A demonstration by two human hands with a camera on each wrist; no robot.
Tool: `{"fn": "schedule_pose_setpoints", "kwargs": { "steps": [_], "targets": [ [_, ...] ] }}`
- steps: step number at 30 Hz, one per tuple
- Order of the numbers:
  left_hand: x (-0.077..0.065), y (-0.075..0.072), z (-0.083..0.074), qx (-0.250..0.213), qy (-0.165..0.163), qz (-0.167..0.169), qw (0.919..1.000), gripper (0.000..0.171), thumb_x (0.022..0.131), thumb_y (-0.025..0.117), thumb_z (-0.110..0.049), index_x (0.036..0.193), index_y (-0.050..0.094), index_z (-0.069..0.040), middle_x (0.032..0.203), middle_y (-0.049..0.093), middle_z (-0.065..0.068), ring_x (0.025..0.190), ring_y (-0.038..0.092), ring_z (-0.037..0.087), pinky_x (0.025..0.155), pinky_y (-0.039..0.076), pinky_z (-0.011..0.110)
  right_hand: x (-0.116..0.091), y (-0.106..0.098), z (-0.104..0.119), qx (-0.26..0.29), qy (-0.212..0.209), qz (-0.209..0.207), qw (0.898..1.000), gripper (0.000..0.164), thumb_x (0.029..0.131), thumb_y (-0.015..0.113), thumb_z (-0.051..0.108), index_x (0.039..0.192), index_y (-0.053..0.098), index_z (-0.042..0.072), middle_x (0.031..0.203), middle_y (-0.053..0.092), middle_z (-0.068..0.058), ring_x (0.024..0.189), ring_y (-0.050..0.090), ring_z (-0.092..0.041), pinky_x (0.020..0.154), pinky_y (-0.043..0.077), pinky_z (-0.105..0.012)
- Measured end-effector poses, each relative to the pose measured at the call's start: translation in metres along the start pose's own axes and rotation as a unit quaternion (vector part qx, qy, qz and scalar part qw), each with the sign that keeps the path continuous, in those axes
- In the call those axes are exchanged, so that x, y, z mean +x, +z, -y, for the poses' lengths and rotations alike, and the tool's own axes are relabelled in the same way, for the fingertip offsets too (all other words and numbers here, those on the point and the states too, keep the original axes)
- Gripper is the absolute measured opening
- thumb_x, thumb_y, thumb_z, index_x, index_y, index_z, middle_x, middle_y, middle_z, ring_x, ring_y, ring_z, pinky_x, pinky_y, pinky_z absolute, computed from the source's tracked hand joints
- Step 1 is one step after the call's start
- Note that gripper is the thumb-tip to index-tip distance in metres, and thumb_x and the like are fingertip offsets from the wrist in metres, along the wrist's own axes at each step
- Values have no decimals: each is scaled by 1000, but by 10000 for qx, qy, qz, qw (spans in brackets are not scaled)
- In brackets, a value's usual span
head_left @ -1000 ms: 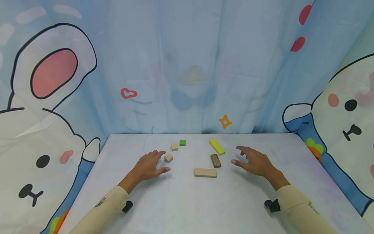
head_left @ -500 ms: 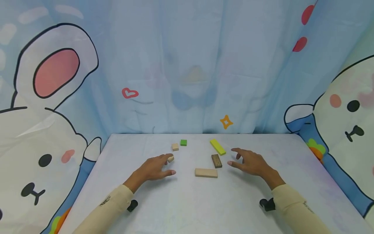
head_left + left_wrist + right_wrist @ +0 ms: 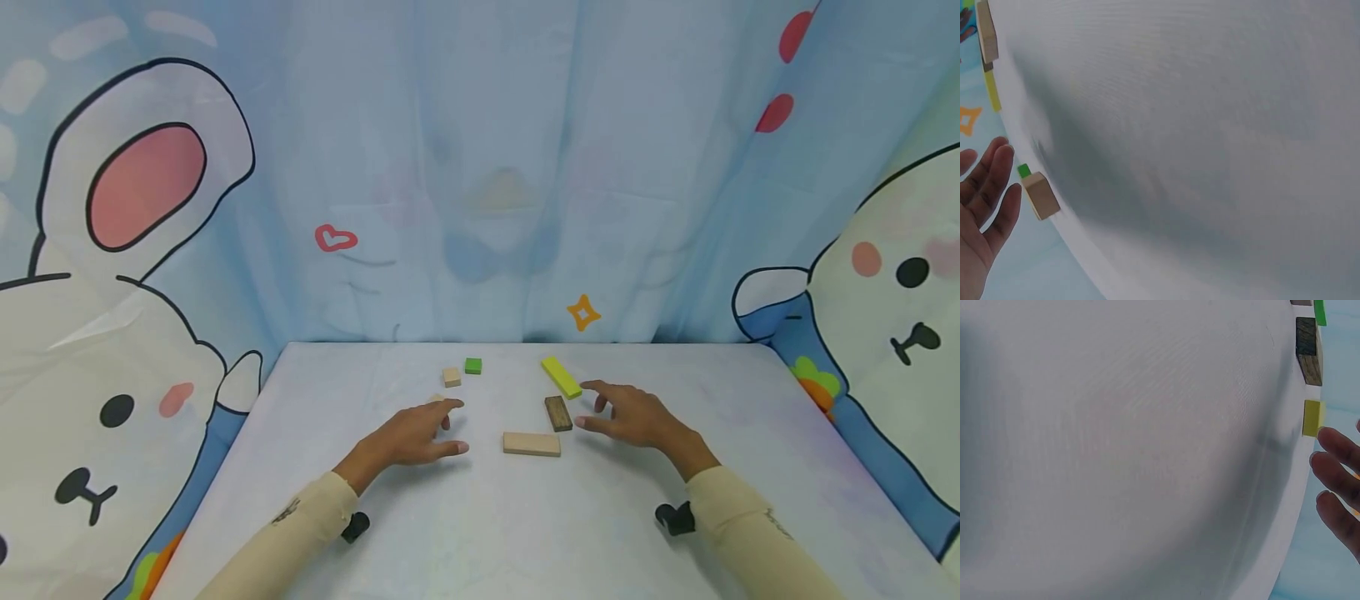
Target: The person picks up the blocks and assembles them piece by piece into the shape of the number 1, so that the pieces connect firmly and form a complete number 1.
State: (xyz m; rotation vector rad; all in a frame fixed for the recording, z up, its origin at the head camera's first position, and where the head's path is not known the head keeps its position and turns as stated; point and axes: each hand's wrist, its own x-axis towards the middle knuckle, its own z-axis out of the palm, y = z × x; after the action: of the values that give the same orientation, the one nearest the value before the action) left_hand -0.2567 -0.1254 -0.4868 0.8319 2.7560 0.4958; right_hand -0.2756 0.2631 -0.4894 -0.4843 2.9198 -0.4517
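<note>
My left hand (image 3: 412, 435) hovers over the white table with its fingers loosely extended and nothing in them. It mostly hides a small plain wooden cube (image 3: 436, 398) behind it. Past that cube lie another plain cube (image 3: 452, 377) and a green block (image 3: 473, 366). My right hand (image 3: 630, 415), also holding nothing, has its fingertips near a yellow block (image 3: 561, 377) and a dark brown wooden block (image 3: 558, 413); whether they touch cannot be told. Between the hands, a long plain wooden block (image 3: 532, 444) lies flat. In the left wrist view the fingers (image 3: 999, 181) are spread apart.
The white tabletop (image 3: 495, 533) ends at a back edge against a blue curtain (image 3: 495, 167) printed with cartoon animals. A black wrist camera (image 3: 356, 527) sits under the left cuff, and another black camera (image 3: 675, 518) under the right cuff.
My left hand has moved right, now covering most of the nearest cube. My right hand has moved left, closer to the yellow and brown blocks. The blocks lie as before.
</note>
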Motion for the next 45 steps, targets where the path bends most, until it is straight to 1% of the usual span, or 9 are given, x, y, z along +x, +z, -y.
{"fn": "schedule_pose_setpoints", "kwargs": {
  "steps": [5, 13, 16, 19, 23, 27, 28, 38, 45],
  "targets": [
    [5, 3, -5, -102, 122, 39, 9999, 74, 94, 59, -61, 151, 42, -17, 115, 65, -2, 85, 55, 9, 79, 48, 32, 3, 1, 2, 103, -119, 122, 9998, 76, 88, 68, 60, 145, 49, 13, 103, 68, -3, 77, 57, -14, 66, 48, -34],
    [14, 11, -16, -190, 226, -111, 9995, 72, 95, 58, -60, 150, 44, -17, 123, 63, 0, 96, 57, 9, 86, 50, 33, 9, 3, 5, 198, -135, 316, 9992, 76, 88, 69, 59, 145, 49, 13, 106, 67, -3, 78, 58, -13, 67, 49, -34],
    [17, 12, -22, -233, 246, -102, 9994, 71, 95, 59, -59, 149, 45, -16, 123, 62, 1, 96, 57, 9, 86, 50, 32, 11, 4, 5, 211, -128, 342, 9991, 77, 87, 69, 59, 145, 48, 13, 107, 67, -3, 79, 59, -13, 69, 50, -35],
    [21, 13, -27, -206, 239, -36, 9995, 69, 94, 60, -59, 148, 46, -17, 121, 62, 0, 93, 56, 9, 85, 50, 32, 12, 4, 6, 260, -105, 369, 9989, 78, 87, 70, 59, 145, 48, 12, 107, 68, -3, 79, 58, -13, 69, 51, -35],
    [26, 18, -32, -26, 221, -5, 9998, 68, 94, 61, -58, 146, 48, -17, 115, 64, -1, 88, 55, 7, 88, 50, 33, 15, 4, 8, 354, -34, 438, 9984, 78, 85, 72, 57, 145, 48, 13, 105, 67, -2, 79, 57, -14, 69, 50, -34],
    [30, 24, -36, -9, 136, 14, 9999, 66, 94, 62, -56, 145, 49, -16, 109, 64, -3, 86, 55, 6, 84, 50, 30, 15, 7, 10, 478, -53, 506, 9976, 78, 85, 74, 55, 145, 48, 12, 102, 65, -2, 78, 56, -14, 68, 49, -32],
    [30, 25, -38, -37, 114, 24, 9999, 65, 94, 63, -56, 145, 49, -16, 109, 64, -3, 86, 55, 6, 81, 50, 29, 15, 7, 10, 486, -90, 518, 9974, 79, 85, 74, 55, 145, 48, 11, 102, 65, -2, 78, 56, -15, 68, 49, -32],
    [36, 31, -49, 102, 60, 38, 9999, 62, 93, 66, -51, 143, 51, -17, 106, 65, -3, 89, 57, 7, 81, 49, 29, 20, 14, 12, 520, -62, 543, 9972, 80, 85, 75, 53, 146, 47, 10, 96, 63, 1, 78, 54, -15, 68, 46, -32],
    [38, 33, -53, 13, 56, 88, 9999, 61, 92, 70, -48, 141, 52, -16, 104, 64, -3, 86, 55, 6, 79, 49, 28, 25, 17, 13, 609, -64, 588, 9964, 80, 84, 77, 49, 147, 46, 10, 91, 61, 3, 78, 52, -14, 69, 44, -32]
  ]
}}
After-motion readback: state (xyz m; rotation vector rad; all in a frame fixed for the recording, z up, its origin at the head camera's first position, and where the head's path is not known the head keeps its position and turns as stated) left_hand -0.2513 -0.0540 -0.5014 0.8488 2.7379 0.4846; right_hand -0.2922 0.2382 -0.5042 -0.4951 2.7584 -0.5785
